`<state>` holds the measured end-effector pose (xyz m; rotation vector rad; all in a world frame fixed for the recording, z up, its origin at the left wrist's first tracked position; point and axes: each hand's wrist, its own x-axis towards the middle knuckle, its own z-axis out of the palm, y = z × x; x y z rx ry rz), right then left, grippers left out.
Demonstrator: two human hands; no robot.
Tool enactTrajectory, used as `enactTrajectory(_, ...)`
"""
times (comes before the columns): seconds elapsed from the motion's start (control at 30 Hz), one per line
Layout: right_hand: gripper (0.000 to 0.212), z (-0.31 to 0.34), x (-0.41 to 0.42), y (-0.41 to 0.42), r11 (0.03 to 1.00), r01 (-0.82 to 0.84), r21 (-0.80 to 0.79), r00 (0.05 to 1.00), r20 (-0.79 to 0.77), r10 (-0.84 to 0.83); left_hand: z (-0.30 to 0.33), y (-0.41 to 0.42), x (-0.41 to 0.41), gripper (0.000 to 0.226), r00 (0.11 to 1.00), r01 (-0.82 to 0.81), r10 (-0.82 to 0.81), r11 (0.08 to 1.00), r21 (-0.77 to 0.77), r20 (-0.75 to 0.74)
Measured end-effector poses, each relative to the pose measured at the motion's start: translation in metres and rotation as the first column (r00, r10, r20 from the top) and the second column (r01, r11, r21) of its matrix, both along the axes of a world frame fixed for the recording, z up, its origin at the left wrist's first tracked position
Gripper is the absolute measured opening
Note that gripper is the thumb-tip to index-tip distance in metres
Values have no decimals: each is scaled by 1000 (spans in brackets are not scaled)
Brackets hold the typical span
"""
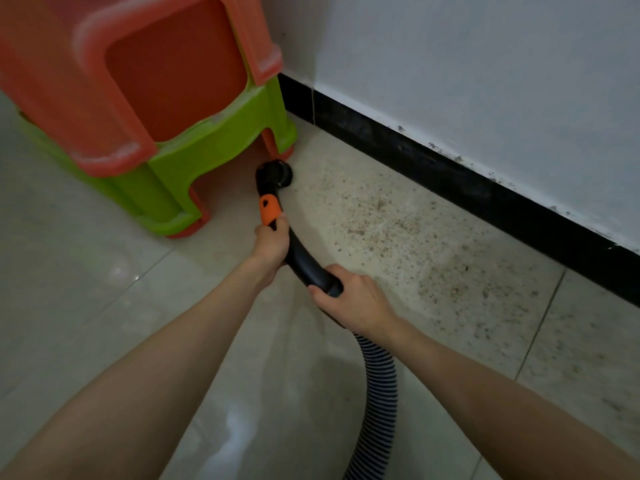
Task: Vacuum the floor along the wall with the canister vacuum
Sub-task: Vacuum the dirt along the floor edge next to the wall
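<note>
The vacuum's curved black handle tube (304, 261) has an orange collar (269, 211) and ends in a round black brush nozzle (277, 174) on the floor, close to the stools' leg. My left hand (272, 245) grips the tube just below the orange collar. My right hand (349, 299) grips the tube's lower end, where the ribbed hose (379, 393) runs down out of the bottom of the view. Brown dust and crumbs (398, 237) lie scattered on the tile between the nozzle and the black baseboard (485, 199). The canister is not in view.
A stack of plastic stools, orange (104, 81) over green (194, 161), stands in the corner at upper left. The white wall (485, 81) runs diagonally along the right. Pale glossy floor tiles (86, 289) stretch to the left and toward me.
</note>
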<state>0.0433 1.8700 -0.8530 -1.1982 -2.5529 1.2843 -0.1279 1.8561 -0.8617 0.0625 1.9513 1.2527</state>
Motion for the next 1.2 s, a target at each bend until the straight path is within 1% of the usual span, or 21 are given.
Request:
enactTrajectory(0.13,32,-3,12,12,996,76,-43,996,-48,-78,7,20,10,62,994,110,-110,994,-23,-9)
enactTrajectory(0.27,31,3,1,27,991,108,-75,989,-90,-115,10,41,1,63,993,112,-112,994,-8,-41)
enactTrajectory(0.4,26,3,-3,39,989,143,-45,987,-66,-146,5,61,4,59,992,109,-107,994,20,-61)
enactTrajectory(0.63,27,0,10,54,962,274,-4,959,-72,-274,8,98,19,63,961,265,-262,964,25,-84)
enactTrajectory(0.83,27,-2,27,47,958,281,63,960,-18,-281,4,97,37,62,950,311,-312,948,60,1)
enactTrajectory(0.97,27,0,36,42,949,309,65,951,-8,-309,9,94,48,60,938,347,-347,937,48,-8)
enactTrajectory(1.07,26,6,29,43,955,296,28,955,-18,-295,15,90,40,60,949,316,-315,947,64,-21)
enactTrajectory(1.13,22,11,19,43,967,254,9,967,-31,-253,18,84,29,61,964,264,-264,962,66,-19)
enactTrajectory(1.2,21,15,9,41,980,201,15,979,-35,-200,18,76,18,60,977,212,-211,976,57,-28)
